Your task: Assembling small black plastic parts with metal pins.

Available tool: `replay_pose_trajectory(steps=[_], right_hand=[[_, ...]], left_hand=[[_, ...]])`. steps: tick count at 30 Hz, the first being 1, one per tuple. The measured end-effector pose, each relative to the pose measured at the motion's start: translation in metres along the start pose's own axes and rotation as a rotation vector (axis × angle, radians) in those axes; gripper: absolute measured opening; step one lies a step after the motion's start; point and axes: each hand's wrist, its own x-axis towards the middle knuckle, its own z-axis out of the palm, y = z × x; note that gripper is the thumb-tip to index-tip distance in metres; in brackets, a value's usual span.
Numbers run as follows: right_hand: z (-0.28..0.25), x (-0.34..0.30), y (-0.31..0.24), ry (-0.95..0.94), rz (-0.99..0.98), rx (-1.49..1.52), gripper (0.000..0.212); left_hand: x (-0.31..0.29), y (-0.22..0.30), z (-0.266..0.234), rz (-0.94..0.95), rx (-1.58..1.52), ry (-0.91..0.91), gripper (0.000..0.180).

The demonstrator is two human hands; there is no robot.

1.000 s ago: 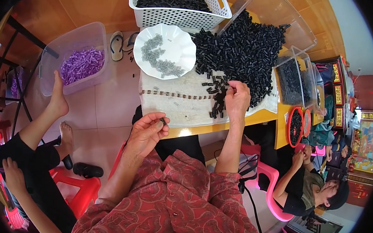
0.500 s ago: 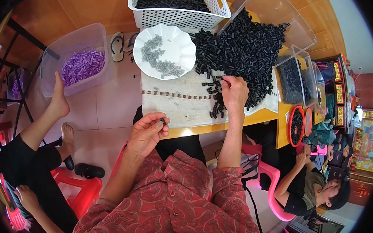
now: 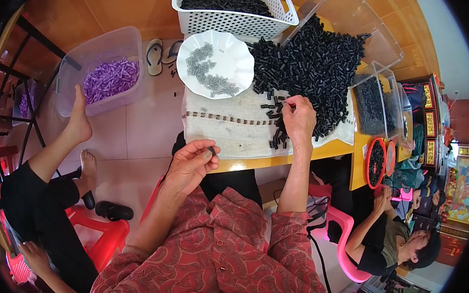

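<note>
Since the earlier frames the right hand (image 3: 299, 118) has slid a little back from the big heap toward the loose pieces at its near edge, while the left hand (image 3: 192, 162) has stayed raised in front of the chest. Right fingers (image 3: 292, 103) are pinched together on what looks like one small black piece, though the piece itself is too small to tell for sure. Just beyond and to the right of those fingertips lies the heap of black pieces (image 3: 312, 64), spread on a pale cloth (image 3: 230, 129) that probably keeps them from rolling off the table (image 3: 255, 162). Left fingers (image 3: 205, 151) curl inward, thumb closed against them on a small dark bit, palm turned up as if to keep it ready to join.

Beyond the left fingertips, well apart, sits a white plate (image 3: 242, 53) of grey pins, within easy reach of either hand. Farther still stands a white basket (image 3: 230, 19) with more black pieces. Off to the left, on the floor, a clear tub (image 3: 96, 47) holds purple pieces beside another person's bare foot (image 3: 77, 126).
</note>
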Motion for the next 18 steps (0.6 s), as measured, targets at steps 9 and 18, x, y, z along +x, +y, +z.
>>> replay_pose_trajectory(steps=[9, 18], right_hand=[[-0.009, -0.050, -0.042, -0.148, 0.385, 1.109, 0.019], [-0.006, -0.090, -0.074, -0.329, 0.438, 1.524, 0.017]], left_hand=[[0.000, -0.001, -0.003, 0.004, -0.031, -0.018, 0.024], [0.000, -0.003, 0.001, 0.013, -0.025, 0.002, 0.024]])
